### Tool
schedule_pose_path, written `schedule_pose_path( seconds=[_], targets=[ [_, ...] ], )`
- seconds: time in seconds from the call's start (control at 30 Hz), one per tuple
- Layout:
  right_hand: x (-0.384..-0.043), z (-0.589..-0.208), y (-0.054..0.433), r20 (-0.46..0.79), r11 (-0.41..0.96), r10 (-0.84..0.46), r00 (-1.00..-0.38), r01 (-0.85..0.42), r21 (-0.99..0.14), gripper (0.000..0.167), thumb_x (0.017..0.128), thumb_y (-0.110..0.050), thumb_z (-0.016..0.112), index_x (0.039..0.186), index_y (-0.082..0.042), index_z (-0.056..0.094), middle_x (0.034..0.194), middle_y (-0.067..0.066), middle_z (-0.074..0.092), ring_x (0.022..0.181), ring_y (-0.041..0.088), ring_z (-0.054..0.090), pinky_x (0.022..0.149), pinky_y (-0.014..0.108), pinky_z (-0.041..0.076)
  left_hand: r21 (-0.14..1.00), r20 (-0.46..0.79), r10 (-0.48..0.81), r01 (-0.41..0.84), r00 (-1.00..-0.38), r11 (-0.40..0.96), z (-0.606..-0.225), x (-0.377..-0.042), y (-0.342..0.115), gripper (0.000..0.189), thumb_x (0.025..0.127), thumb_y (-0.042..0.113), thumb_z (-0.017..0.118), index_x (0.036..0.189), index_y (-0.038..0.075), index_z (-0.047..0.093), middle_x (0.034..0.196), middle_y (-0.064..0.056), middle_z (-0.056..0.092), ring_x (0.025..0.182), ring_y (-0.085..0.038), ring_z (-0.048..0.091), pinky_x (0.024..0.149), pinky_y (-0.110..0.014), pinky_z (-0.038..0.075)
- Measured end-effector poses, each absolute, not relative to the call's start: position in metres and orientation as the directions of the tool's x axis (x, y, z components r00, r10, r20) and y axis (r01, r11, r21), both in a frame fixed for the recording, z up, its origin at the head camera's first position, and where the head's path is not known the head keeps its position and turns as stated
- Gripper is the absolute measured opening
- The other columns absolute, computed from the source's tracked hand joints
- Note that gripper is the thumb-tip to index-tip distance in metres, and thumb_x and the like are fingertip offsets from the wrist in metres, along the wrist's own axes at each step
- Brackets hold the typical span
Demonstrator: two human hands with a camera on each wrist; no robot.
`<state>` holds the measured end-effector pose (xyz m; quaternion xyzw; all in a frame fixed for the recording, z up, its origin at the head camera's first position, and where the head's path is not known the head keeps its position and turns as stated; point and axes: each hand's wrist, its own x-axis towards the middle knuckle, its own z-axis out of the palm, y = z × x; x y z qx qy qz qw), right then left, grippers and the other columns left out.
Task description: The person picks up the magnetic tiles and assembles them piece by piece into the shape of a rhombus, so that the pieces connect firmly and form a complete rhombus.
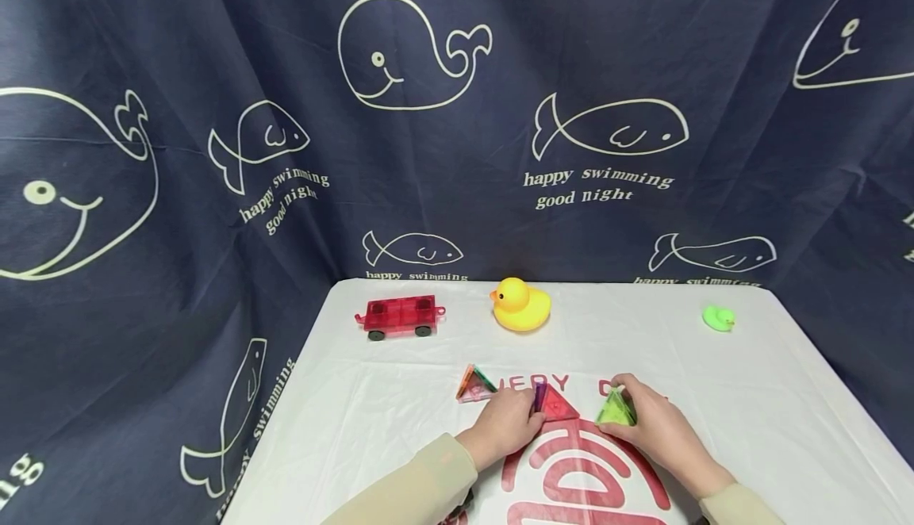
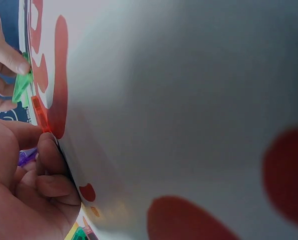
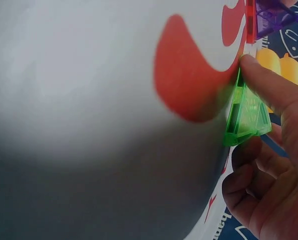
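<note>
Cream fabric fills the foreground as a left sleeve (image 1: 428, 481) reaches over a table with a white cover (image 1: 807, 430) printed in red; a dark blue curtain (image 1: 607, 33) of whales and fish hangs behind. At left, a red toy wagon (image 1: 400, 316) stands on dark wheels toward the table's back edge. Nearer and to its right, a triangular tile piece (image 1: 476, 385) edged in orange and green rests just beyond the left hand (image 1: 507, 425), whose fingertips pinch the left end of a red triangular tile (image 1: 560, 404). A purple tile (image 1: 539, 396) shows along that tile's left side, while a yellow duck (image 1: 523, 308) sits farther back, bill turned left. Across a narrow gap, the right hand (image 1: 660, 426) pinches a green triangular piece (image 1: 614, 410) between thumb and fingers; whether it touches the cover is hard to tell. At far right, a small green duck (image 1: 718, 318) sits toward the back, beyond the right sleeve (image 1: 739, 505).
</note>
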<state>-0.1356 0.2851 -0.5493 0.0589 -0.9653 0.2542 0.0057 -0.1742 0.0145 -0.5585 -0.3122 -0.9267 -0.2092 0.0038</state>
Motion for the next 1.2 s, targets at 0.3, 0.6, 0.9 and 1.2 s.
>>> schedule_pose_path(
  seconds=[0.3,0.6,0.9,1.2],
  targets=[
    [-0.143,-0.553,0.278,0.049,0.842,-0.079,-0.996,-0.093,-0.531,0.065,0.076,-0.034,0.094,0.123,-0.009,0.057,0.104,0.008,0.068,0.089,0.021,0.065,0.081,0.051,0.054,0.382,0.14,0.582,0.586,-0.801,0.714,-0.557,-0.174,0.016,0.024,0.095,0.02,0.073,0.076,0.014,0.06,0.061,0.007,0.052,0.056,-0.006,0.049,0.054,-0.026,0.042],
    [-0.151,-0.551,0.271,0.068,0.842,-0.041,-0.997,-0.071,-0.534,0.068,0.079,-0.024,0.091,0.13,0.0,0.053,0.102,0.014,0.068,0.088,0.025,0.065,0.078,0.062,0.051,0.379,0.13,0.576,0.577,-0.807,0.723,-0.56,-0.175,0.017,0.024,0.095,0.021,0.073,0.076,0.014,0.06,0.062,0.006,0.054,0.057,-0.006,0.05,0.054,-0.027,0.043],
    [-0.16,-0.555,0.262,0.101,0.846,-0.034,-0.994,-0.083,-0.526,0.069,0.078,-0.016,0.09,0.133,0.005,0.054,0.097,0.012,0.066,0.084,0.025,0.062,0.079,0.053,0.053,0.381,0.121,0.573,0.571,-0.81,0.727,-0.557,-0.174,0.017,0.023,0.095,0.022,0.073,0.078,0.014,0.061,0.063,0.005,0.055,0.057,-0.006,0.051,0.054,-0.027,0.044],
    [-0.165,-0.553,0.255,0.08,0.846,-0.016,-0.997,-0.056,-0.531,0.058,0.08,-0.016,0.09,0.125,0.006,0.06,0.1,0.017,0.068,0.086,0.027,0.064,0.079,0.054,0.053,0.387,0.131,0.576,0.577,-0.807,0.719,-0.556,-0.173,0.016,0.021,0.095,0.02,0.073,0.079,0.013,0.062,0.065,0.004,0.057,0.059,-0.007,0.053,0.056,-0.028,0.045]
  ],
)
